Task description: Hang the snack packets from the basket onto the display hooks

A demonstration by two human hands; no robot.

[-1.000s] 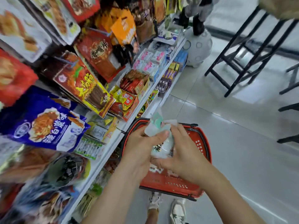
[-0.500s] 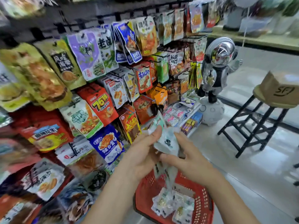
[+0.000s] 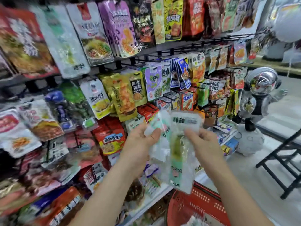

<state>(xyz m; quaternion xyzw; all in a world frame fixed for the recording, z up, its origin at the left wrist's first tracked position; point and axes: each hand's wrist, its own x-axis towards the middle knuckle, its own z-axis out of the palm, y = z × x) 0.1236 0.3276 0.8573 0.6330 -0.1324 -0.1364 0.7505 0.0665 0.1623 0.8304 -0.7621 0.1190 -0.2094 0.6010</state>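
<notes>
Both my hands hold up pale, see-through snack packets (image 3: 176, 144) with green print, in front of the display rack. My left hand (image 3: 141, 141) pinches the left part of the bundle near its top. My right hand (image 3: 202, 142) grips the right packet by its upper edge, and that packet hangs down long below my fingers. The red basket (image 3: 192, 204) sits low at the bottom right, with more pale packets (image 3: 195, 223) just visible inside. Black display hooks (image 3: 169, 95) stick out of the rack behind the packets, most of them full.
The rack (image 3: 81, 95) on the left is packed with hanging snack bags. A white shelf edge (image 3: 156, 198) runs below it. A silver astronaut figure (image 3: 259, 98) stands at the right, and a black stool frame (image 3: 283, 152) is on the tiled floor beyond.
My view has swung up from the basket to the hooks. Both hands have lifted the pale packets higher and drawn them apart, so one packet now hangs from my right hand.
</notes>
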